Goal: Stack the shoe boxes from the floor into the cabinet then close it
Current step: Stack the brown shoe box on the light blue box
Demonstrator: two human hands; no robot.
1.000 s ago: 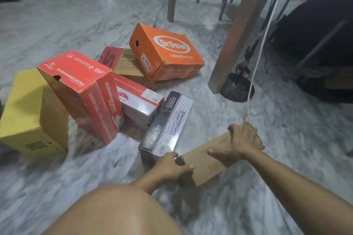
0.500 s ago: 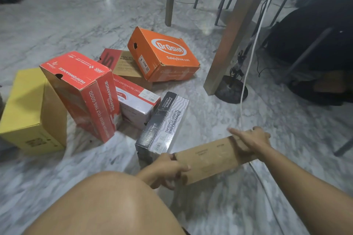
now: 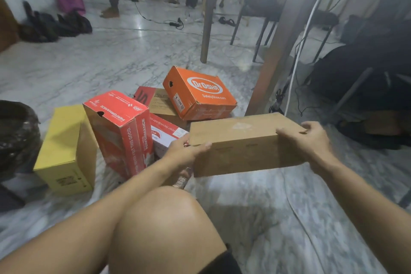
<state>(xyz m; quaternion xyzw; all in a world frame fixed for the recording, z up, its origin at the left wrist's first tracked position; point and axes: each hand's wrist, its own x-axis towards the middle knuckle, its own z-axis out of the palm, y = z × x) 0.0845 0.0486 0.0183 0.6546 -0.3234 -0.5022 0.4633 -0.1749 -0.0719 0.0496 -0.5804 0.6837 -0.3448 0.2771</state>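
The marble floor (image 3: 111, 66) carries a cluster of shoe boxes at the left and centre: a yellow box (image 3: 64, 151) standing on end at the far left, a red box (image 3: 120, 131) leaning upright beside it, an orange box (image 3: 199, 93) lying tilted at the far side on a flatter brown-and-red box (image 3: 155, 101), and a white-and-red box (image 3: 166, 135) low between them. A wooden table leg (image 3: 278, 51) rises on the right. No cabinet shows here.

Nearest, a plain brown box (image 3: 242, 147) is off the floor, held level. The left hand (image 3: 186, 153) clamps its left end and the right hand (image 3: 304, 140) its right end, well apart, likely so the lid stays on for the carry.
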